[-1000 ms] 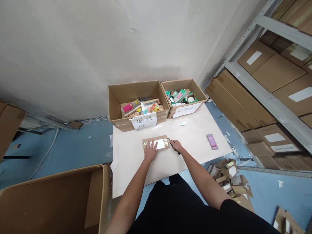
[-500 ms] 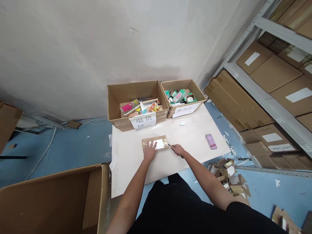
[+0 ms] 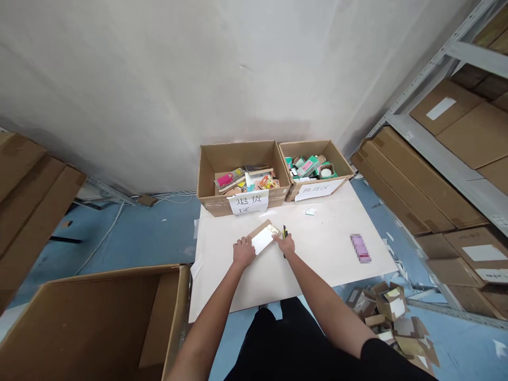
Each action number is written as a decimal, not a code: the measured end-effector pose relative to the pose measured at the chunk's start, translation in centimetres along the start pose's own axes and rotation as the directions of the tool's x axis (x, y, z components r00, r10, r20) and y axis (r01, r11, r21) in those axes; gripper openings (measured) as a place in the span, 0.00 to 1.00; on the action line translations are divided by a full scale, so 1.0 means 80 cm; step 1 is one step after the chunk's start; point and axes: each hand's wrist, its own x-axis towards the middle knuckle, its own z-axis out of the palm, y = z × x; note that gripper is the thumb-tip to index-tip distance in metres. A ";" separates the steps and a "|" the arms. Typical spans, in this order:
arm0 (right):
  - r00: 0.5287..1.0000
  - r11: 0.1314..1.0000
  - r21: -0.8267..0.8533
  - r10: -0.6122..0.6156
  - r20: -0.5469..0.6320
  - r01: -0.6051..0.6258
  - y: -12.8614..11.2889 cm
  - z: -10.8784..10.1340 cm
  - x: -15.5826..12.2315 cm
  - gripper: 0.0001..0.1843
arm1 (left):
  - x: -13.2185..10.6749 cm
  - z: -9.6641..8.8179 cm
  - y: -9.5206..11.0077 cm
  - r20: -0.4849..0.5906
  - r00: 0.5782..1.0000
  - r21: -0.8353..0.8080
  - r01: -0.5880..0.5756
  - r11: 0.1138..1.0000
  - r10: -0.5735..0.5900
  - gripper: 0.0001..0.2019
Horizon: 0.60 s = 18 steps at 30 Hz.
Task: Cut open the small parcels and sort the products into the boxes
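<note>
A small cardboard parcel (image 3: 255,233) with a white label and shiny tape at its right end sits slanted over the white table, its far right corner turned away from me. Whether it is lifted off the surface I cannot tell. My left hand (image 3: 243,252) is closed around its left end. In my right hand (image 3: 286,245) is a yellow and black utility knife (image 3: 284,232), pointing away from me. The thumb side of that hand touches the parcel's taped end. Any blade is too small to make out.
Two open cartons with paper signs, the left carton (image 3: 244,153) and the right carton (image 3: 313,148), stand at the table's back, holding small packages. A blurred purple item (image 3: 360,248) lies to the right. A large open box (image 3: 99,275) is at left; shelves of cartons (image 3: 420,180) rise at right.
The parcel has been turned anticlockwise. My left hand has gone from lying flat on its top to gripping its left end. My right hand, with the knife, has come up against the parcel.
</note>
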 end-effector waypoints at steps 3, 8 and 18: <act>0.997 0.997 -0.037 -0.072 0.019 0.073 -0.043 -0.026 0.034 0.35 | -0.016 0.001 0.006 0.096 0.991 -0.018 -0.095 0.995 0.097 0.25; 0.997 0.997 -0.023 -0.078 -0.007 0.078 -0.030 -0.050 0.034 0.34 | 0.004 -0.010 0.022 0.017 0.966 0.013 -0.257 0.966 0.256 0.29; 0.991 0.994 -0.008 -0.105 0.089 0.106 0.058 0.017 -0.019 0.34 | 0.028 0.006 0.017 0.021 0.978 0.037 -0.210 0.977 0.209 0.49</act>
